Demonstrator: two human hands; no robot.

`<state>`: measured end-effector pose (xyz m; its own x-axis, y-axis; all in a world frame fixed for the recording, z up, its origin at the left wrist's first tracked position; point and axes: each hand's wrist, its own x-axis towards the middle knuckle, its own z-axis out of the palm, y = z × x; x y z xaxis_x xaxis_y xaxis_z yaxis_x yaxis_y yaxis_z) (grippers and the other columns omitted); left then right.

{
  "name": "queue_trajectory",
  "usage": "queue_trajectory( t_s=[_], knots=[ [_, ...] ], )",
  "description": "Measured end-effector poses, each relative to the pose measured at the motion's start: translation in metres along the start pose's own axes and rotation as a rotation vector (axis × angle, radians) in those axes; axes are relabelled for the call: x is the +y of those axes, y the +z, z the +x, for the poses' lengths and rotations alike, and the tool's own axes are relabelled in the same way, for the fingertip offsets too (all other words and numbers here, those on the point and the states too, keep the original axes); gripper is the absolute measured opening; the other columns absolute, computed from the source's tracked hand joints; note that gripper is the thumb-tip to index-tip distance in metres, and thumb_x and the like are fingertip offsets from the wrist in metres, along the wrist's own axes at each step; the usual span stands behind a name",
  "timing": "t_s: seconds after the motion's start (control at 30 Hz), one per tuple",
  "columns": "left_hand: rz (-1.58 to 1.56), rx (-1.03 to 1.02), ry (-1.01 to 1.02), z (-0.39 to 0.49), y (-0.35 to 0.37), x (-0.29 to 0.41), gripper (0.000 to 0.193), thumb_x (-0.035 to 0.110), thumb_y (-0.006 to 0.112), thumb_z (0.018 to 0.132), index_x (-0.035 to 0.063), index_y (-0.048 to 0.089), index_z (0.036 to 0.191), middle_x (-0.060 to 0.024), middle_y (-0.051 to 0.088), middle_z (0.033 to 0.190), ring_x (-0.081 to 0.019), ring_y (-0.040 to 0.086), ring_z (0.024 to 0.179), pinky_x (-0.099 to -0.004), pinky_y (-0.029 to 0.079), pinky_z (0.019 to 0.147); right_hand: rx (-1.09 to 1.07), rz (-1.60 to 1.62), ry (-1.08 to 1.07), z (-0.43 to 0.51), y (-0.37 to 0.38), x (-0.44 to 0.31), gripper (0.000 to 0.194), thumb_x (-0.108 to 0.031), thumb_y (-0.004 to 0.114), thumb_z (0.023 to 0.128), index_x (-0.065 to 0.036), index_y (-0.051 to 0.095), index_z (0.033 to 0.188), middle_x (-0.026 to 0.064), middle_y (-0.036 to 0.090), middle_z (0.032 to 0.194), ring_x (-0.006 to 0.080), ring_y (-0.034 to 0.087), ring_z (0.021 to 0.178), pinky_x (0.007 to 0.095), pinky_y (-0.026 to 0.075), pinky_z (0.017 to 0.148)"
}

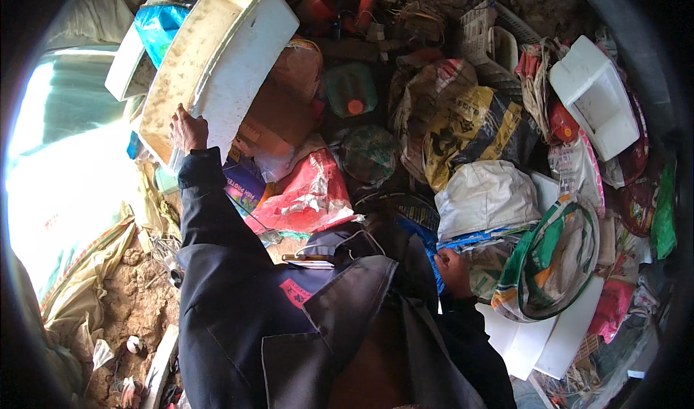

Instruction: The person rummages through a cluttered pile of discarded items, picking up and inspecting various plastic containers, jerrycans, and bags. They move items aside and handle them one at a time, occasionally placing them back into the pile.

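Note:
At the upper left, my left hand point(188, 129) is on the near end of a long white foam box point(238, 56), fingers curled over its edge. The box is tilted, and brown dirt stains its yellowed face. My right hand point(454, 273) is low and close to my body, fingers bent against blue plastic sheeting point(428, 251). Whether it grips the plastic is hard to see. Just above that hand sits a folded white woven sack point(485, 197) on a pile of flattened bags. Right of it stands a round collapsible bag point(547, 262) in green, white and orange.
A red plastic sack point(309, 197), a cardboard box point(276, 116) and a green jerrycan point(351, 91) with an orange cap lie ahead. To the right are a yellow-and-black sack point(466, 132), a plastic crate point(499, 40) and a smaller white foam box point(596, 100). Bare earth point(130, 300) shows at left.

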<state>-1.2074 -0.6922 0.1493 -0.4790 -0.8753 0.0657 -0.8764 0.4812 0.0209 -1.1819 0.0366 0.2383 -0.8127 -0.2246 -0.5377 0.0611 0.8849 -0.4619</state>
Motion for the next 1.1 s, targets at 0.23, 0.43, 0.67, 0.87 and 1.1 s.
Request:
queue_trajectory(
  t_s=[0.23,0.43,0.67,0.87,1.1],
  knots=[
    [-0.118,0.103,0.030,-0.018,-0.014,-0.001,0.068,0.029,0.079,0.077,0.0084,0.052,0.136,-0.0195,0.059,0.126,-0.0377,0.054,0.119,-0.0471,0.044,0.100,-0.045,-0.063,0.043,0.013,-0.001,-0.009,0.023,-0.025,0.071,0.087,-0.004,0.066,0.096,0.0201,0.070,0.083,0.0386,0.069,0.079,0.0443,0.053,0.067],
    [-0.368,0.168,0.084,-0.050,-0.024,0.004,0.055,0.022,0.078,0.079,0.0063,0.059,0.128,-0.0191,0.061,0.121,-0.0379,0.058,0.114,-0.0455,0.046,0.097,-0.052,-0.084,0.002,0.027,-0.008,-0.034,0.020,-0.020,0.070,0.088,-0.001,0.066,0.094,0.0187,0.070,0.081,0.0332,0.070,0.075,0.0405,0.054,0.066],
    [-0.984,-0.263,0.144,-0.123,-0.025,0.034,0.030,0.012,0.068,0.089,0.0041,0.066,0.117,-0.0153,0.073,0.102,-0.0257,0.072,0.093,-0.0347,0.055,0.081,-0.017,-0.123,-0.063,0.043,-0.011,-0.052,0.021,-0.020,0.071,0.088,-0.001,0.066,0.095,0.0187,0.070,0.084,0.0352,0.070,0.079,0.0424,0.054,0.069],
    [-0.998,-0.495,0.316,-0.160,-0.030,0.061,0.028,0.016,0.069,0.090,0.0028,0.067,0.115,-0.0153,0.073,0.105,-0.0264,0.073,0.095,-0.0345,0.056,0.081,0.055,-0.087,-0.064,0.053,-0.027,-0.056,0.020,-0.020,0.071,0.088,-0.003,0.066,0.097,0.0174,0.071,0.087,0.0364,0.069,0.082,0.0440,0.053,0.069],
    [-0.912,-0.568,0.337,-0.167,-0.049,0.072,0.029,0.019,0.067,0.091,0.0022,0.068,0.115,-0.0166,0.073,0.106,-0.0274,0.072,0.096,-0.0348,0.055,0.082,0.163,-0.118,-0.179,0.089,-0.068,-0.071,0.022,-0.023,0.067,0.094,-0.005,0.062,0.106,0.0147,0.066,0.084,0.0346,0.065,0.077,0.0457,0.051,0.066]
  ],
)
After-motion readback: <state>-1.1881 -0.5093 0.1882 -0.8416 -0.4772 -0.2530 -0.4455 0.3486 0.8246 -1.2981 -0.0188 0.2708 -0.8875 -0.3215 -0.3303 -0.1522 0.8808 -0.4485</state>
